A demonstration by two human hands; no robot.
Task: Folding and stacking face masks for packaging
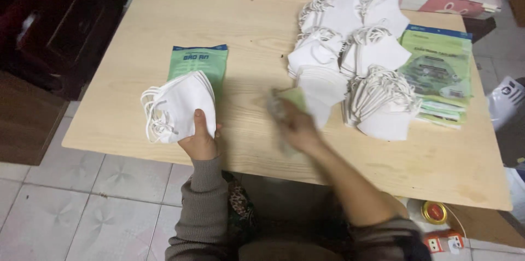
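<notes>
Left hand (201, 139) grips a small stack of white folded masks (178, 106) at the near edge of the pale wooden table (164, 31), thumb on top. Just behind the stack lies a flat green packet (199, 63) with a blue top band. Right hand (298, 127), motion-blurred, closes on a greenish packet (284, 110); exact grip hard to tell. Beyond it, piles of white masks (355, 53); at the right edge, stacked green packets (440, 75). Table's left and far-left parts open. Floor items lower right partly cut off.
</notes>
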